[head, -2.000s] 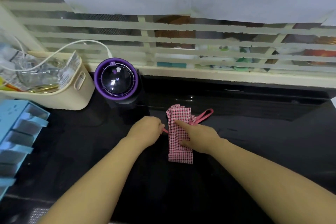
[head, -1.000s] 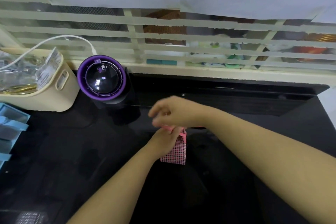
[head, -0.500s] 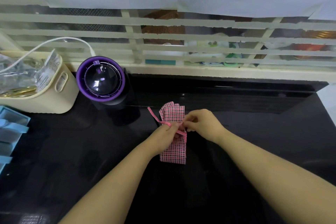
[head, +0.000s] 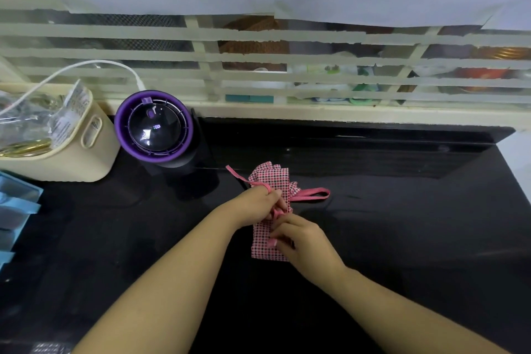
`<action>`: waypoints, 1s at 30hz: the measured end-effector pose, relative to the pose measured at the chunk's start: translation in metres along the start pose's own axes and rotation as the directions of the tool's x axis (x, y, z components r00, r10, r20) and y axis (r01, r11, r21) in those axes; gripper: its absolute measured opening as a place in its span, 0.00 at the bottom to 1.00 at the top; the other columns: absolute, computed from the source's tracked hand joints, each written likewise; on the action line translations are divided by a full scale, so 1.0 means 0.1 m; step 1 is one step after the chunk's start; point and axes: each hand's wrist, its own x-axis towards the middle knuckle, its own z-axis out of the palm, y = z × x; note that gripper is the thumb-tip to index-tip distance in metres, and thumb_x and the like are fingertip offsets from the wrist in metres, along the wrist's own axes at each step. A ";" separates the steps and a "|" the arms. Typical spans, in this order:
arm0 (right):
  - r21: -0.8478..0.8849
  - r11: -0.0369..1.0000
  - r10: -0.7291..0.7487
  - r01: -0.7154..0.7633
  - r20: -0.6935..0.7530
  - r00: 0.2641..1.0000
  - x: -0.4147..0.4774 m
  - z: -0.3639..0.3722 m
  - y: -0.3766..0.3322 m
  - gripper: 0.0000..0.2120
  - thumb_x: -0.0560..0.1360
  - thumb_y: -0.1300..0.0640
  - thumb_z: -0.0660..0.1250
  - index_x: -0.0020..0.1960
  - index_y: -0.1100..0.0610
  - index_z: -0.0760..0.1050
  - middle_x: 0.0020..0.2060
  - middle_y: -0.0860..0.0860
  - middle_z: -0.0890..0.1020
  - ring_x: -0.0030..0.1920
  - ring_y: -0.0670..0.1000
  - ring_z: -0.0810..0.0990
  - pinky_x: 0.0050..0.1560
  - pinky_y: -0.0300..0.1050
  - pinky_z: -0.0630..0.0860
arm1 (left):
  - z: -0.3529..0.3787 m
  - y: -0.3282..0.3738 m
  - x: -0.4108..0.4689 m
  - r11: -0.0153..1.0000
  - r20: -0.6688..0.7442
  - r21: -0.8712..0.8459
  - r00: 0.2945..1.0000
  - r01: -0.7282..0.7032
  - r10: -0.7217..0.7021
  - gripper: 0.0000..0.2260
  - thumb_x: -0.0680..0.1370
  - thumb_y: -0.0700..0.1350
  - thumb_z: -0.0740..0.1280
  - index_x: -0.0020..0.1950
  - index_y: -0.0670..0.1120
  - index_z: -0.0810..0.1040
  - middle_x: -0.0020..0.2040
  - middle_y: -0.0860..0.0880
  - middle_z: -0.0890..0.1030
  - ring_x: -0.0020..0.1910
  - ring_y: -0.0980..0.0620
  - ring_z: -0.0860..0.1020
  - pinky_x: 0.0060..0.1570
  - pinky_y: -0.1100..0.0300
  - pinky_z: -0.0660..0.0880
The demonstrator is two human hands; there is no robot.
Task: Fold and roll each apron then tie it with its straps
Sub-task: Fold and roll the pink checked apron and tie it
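A small red-and-white checked apron (head: pixel 273 181) lies folded into a narrow bundle on the black counter (head: pixel 402 238). Its pink straps (head: pixel 311 194) cross the bundle's middle; one end trails left, a loop sticks out to the right. My left hand (head: pixel 255 205) pinches a strap at the bundle's left edge, with the strap running over its index finger. My right hand (head: pixel 301 238) lies over the lower half of the bundle and pinches a strap end between thumb and fingers. The bundle's middle is hidden under both hands.
A purple-rimmed round appliance (head: pixel 155 129) stands behind and left of the apron. A cream basket (head: pixel 71 152) with packets and a white cable sits at the far left, with a light blue rack (head: pixel 17 210) at the left edge. A slatted window ledge (head: pixel 316 112) bounds the counter's back.
My right hand has moved from the bundle's upper right down onto its lower half, pulling a strap end with it. A strap loop now shows at the right. The left hand stays at the middle.
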 end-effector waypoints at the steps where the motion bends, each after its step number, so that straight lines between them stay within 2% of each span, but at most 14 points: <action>1: -0.039 0.999 -0.015 0.015 -0.003 1.000 0.01 0.00 0.02 0.05 0.71 0.61 0.72 0.47 0.57 0.82 0.47 0.47 0.82 0.49 0.47 0.80 0.52 0.44 0.78 | -0.01 0.00 0.01 1.000 0.001 0.002 1.000 0.013 -0.013 0.19 0.84 0.50 0.51 0.43 0.50 0.79 0.40 0.52 0.79 0.38 0.56 0.75 0.48 0.60 0.72; 5: -0.145 0.987 -0.073 0.071 -0.007 0.997 0.05 -0.02 0.02 0.07 0.71 0.58 0.72 0.48 0.56 0.83 0.47 0.48 0.84 0.50 0.48 0.80 0.54 0.42 0.77 | -0.03 0.04 0.01 0.993 -0.012 -0.084 0.997 0.077 -0.078 0.20 0.84 0.49 0.50 0.43 0.46 0.79 0.33 0.50 0.78 0.33 0.55 0.76 0.45 0.61 0.73; 7: -0.136 0.989 -0.060 0.061 0.010 0.998 0.04 -0.02 0.03 0.07 0.72 0.58 0.72 0.50 0.54 0.83 0.48 0.47 0.84 0.52 0.46 0.79 0.56 0.40 0.75 | -0.01 0.08 -0.02 0.984 -0.046 -0.155 0.995 0.082 -0.090 0.20 0.84 0.48 0.50 0.44 0.45 0.79 0.34 0.49 0.81 0.34 0.55 0.79 0.44 0.63 0.74; 9: -0.090 0.995 -0.028 0.031 0.034 0.999 0.04 -0.05 0.04 0.08 0.73 0.59 0.71 0.51 0.54 0.83 0.49 0.46 0.84 0.53 0.45 0.79 0.57 0.38 0.74 | 0.04 0.08 -0.08 0.988 -0.117 -0.148 0.991 0.044 -0.062 0.19 0.84 0.48 0.51 0.45 0.44 0.79 0.37 0.49 0.82 0.37 0.55 0.81 0.45 0.63 0.74; 10: -0.033 0.999 0.022 -0.021 0.034 0.999 0.04 -0.07 0.04 0.08 0.73 0.60 0.70 0.51 0.54 0.83 0.48 0.46 0.84 0.51 0.44 0.79 0.57 0.37 0.75 | 0.07 0.06 -0.12 0.994 -0.159 -0.108 0.987 0.003 -0.021 0.19 0.84 0.49 0.52 0.45 0.45 0.79 0.40 0.49 0.83 0.41 0.55 0.81 0.48 0.62 0.75; 12: 0.174 0.959 0.229 -0.224 -0.005 0.974 0.08 -0.16 0.01 0.09 0.73 0.63 0.68 0.50 0.53 0.82 0.46 0.46 0.84 0.48 0.43 0.81 0.54 0.41 0.78 | 0.15 -0.02 -0.22 0.993 -0.229 -0.002 0.967 -0.115 0.111 0.18 0.84 0.49 0.53 0.46 0.46 0.80 0.45 0.49 0.82 0.45 0.55 0.79 0.50 0.60 0.74; 15: 0.421 0.784 0.490 -0.456 0.030 0.871 0.21 -0.29 -0.02 0.09 0.76 0.63 0.65 0.52 0.51 0.78 0.48 0.47 0.82 0.47 0.45 0.82 0.53 0.45 0.80 | 0.28 -0.15 -0.34 0.942 -0.269 0.129 0.904 -0.309 0.333 0.14 0.83 0.47 0.54 0.47 0.46 0.78 0.51 0.55 0.75 0.48 0.62 0.74 0.51 0.67 0.70; 17: 0.398 0.745 0.536 -0.535 0.119 0.836 0.30 -0.34 -0.03 0.07 0.78 0.60 0.63 0.53 0.52 0.78 0.47 0.46 0.82 0.46 0.44 0.81 0.53 0.44 0.79 | 0.36 -0.21 -0.39 0.908 -0.237 0.218 0.884 -0.357 0.404 0.12 0.83 0.47 0.55 0.51 0.47 0.77 0.57 0.60 0.68 0.52 0.65 0.72 0.55 0.73 0.68; 19: 0.330 0.752 0.531 -0.571 0.211 0.821 0.36 -0.38 -0.07 0.07 0.79 0.56 0.63 0.51 0.52 0.80 0.43 0.45 0.82 0.44 0.42 0.80 0.48 0.36 0.77 | 0.41 -0.25 -0.41 0.886 -0.206 0.271 0.877 -0.376 0.435 0.11 0.83 0.48 0.55 0.58 0.47 0.76 0.60 0.63 0.63 0.55 0.65 0.71 0.58 0.73 0.67; 21: 0.339 0.728 0.513 -0.596 0.308 0.802 0.41 -0.40 -0.11 0.09 0.79 0.56 0.62 0.50 0.53 0.81 0.43 0.47 0.84 0.45 0.43 0.81 0.45 0.31 0.75 | 0.45 -0.28 -0.41 0.857 -0.190 0.301 0.854 -0.418 0.484 0.12 0.82 0.47 0.57 0.63 0.46 0.73 0.64 0.61 0.63 0.59 0.64 0.69 0.63 0.70 0.66; 24: 0.412 0.641 0.537 -0.648 0.362 0.762 0.44 -0.36 -0.11 0.10 0.79 0.56 0.62 0.52 0.57 0.82 0.46 0.53 0.85 0.49 0.48 0.83 0.49 0.35 0.78 | 0.49 -0.33 -0.39 0.786 -0.163 0.435 0.821 -0.438 0.548 0.15 0.82 0.49 0.57 0.66 0.45 0.72 0.71 0.56 0.59 0.64 0.60 0.67 0.69 0.62 0.64; 26: 0.541 0.512 0.614 -0.667 0.313 0.725 0.45 -0.32 -0.10 0.12 0.80 0.55 0.61 0.50 0.58 0.82 0.44 0.52 0.85 0.45 0.48 0.83 0.47 0.40 0.78 | 0.49 -0.36 -0.37 0.798 -0.184 0.472 0.843 -0.375 0.505 0.14 0.82 0.50 0.55 0.61 0.47 0.75 0.75 0.55 0.52 0.67 0.57 0.66 0.71 0.59 0.61; 28: 0.709 0.262 0.704 -0.655 0.324 0.632 0.43 -0.30 -0.09 0.13 0.81 0.55 0.60 0.48 0.58 0.82 0.39 0.49 0.83 0.36 0.45 0.78 0.40 0.39 0.74 | 0.48 -0.40 -0.38 0.855 -0.260 0.407 0.856 -0.322 0.446 0.13 0.82 0.52 0.54 0.59 0.52 0.76 0.75 0.59 0.50 0.68 0.59 0.62 0.71 0.61 0.57; 30: 0.830 -0.008 0.721 -0.558 0.391 0.572 0.39 -0.29 -0.08 0.12 0.81 0.57 0.59 0.46 0.59 0.80 0.37 0.50 0.81 0.34 0.45 0.75 0.38 0.39 0.72 | 0.46 -0.44 -0.38 0.887 -0.321 0.350 0.851 -0.302 0.416 0.13 0.82 0.52 0.54 0.60 0.56 0.76 0.74 0.59 0.55 0.68 0.60 0.62 0.68 0.63 0.56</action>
